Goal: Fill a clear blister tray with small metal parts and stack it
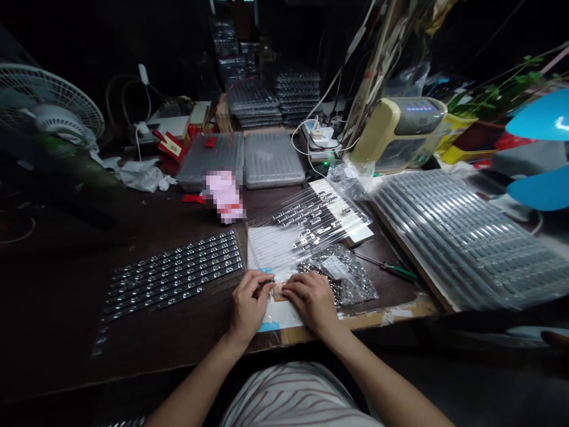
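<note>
Glossy clear film (272, 248), tiny metal parts (311, 214)

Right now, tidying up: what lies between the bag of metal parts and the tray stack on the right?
A green-handled screwdriver lies there on the table, as the head view shows.

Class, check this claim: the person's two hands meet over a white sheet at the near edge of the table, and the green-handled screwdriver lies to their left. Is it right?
No. In the head view the left hand and right hand meet over the white sheet at the near edge of the table, but the green-handled screwdriver lies to their right, not left.
</note>
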`<state>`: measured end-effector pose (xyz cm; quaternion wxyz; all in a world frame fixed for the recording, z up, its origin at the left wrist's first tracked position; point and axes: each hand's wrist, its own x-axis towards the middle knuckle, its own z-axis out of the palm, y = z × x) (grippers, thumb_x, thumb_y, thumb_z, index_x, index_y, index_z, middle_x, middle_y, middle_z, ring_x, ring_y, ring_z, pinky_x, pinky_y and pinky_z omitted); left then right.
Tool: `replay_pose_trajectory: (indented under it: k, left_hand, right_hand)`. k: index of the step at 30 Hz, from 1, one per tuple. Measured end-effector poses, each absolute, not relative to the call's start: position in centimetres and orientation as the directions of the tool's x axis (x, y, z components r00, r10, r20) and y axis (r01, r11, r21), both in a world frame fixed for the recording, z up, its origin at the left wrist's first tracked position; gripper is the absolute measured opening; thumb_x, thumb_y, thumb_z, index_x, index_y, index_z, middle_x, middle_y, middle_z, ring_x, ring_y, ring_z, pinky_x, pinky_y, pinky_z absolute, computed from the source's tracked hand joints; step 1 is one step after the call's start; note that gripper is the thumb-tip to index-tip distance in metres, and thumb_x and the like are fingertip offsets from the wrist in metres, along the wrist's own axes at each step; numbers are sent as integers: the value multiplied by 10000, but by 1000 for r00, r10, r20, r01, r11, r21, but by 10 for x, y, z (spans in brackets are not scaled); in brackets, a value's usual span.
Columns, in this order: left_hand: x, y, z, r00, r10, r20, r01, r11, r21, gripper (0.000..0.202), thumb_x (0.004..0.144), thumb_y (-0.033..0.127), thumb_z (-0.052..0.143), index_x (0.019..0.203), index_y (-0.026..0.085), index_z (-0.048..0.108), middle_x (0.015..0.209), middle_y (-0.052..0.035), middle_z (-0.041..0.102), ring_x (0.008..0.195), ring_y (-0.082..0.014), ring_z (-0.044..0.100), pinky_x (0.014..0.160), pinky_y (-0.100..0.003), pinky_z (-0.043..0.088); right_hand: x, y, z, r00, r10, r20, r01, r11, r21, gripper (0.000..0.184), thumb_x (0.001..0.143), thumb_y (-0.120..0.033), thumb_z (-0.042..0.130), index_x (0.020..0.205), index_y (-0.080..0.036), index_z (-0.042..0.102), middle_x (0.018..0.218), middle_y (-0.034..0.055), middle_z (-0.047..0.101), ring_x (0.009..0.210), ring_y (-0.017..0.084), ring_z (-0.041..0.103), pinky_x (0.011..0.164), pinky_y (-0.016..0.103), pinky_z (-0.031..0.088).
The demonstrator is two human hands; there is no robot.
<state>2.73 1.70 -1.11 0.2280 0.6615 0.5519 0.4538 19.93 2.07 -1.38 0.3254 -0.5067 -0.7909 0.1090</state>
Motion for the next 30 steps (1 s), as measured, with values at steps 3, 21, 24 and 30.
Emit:
replay_pose_trajectory:
  k: [3, 21, 24, 30]
  left_hand:
    - [26, 17, -12, -18, 938, 347, 517, -289, 806, 105, 850, 195, 584, 911, 196, 669, 879, -28, 629, 834, -145, 608, 704, -234, 488]
    - [44, 26, 5, 200, 929, 311, 577, -369, 729, 112, 846, 213, 591, 909, 201, 683, 849, -38, 641, 807, -155, 600, 716, -270, 484]
    - [52, 22, -2, 291, 898, 331, 592, -441, 675, 118, 852, 222, 593, 930, 214, 681, 836, -36, 643, 826, -162, 592, 757, -287, 477]
    - [54, 19, -11, 334, 883, 330, 613, -469, 636, 132, 864, 223, 580, 953, 215, 677, 851, -45, 647, 830, -169, 586, 758, -301, 479]
  right_hand:
    - [197, 21, -15, -295, 872, 390, 762, 461, -454, 100, 855, -330, 626, 871, -307, 723, 883, 13, 663, 826, 157, 524, 712, 305, 345]
    - [251, 20, -21, -287, 839, 463, 817, 467, -340, 161, 926, -231, 485, 946, -193, 640, 941, 67, 648, 879, 185, 550, 781, 321, 443]
    - [251, 19, -19, -248, 843, 477, 807, 452, -380, 152, 923, -212, 474, 950, -196, 623, 924, 65, 640, 878, 186, 554, 787, 326, 443]
    - [251, 19, -16, -218, 859, 464, 800, 429, -419, 144, 901, -165, 468, 909, -195, 609, 887, 63, 624, 856, 192, 545, 773, 332, 445]
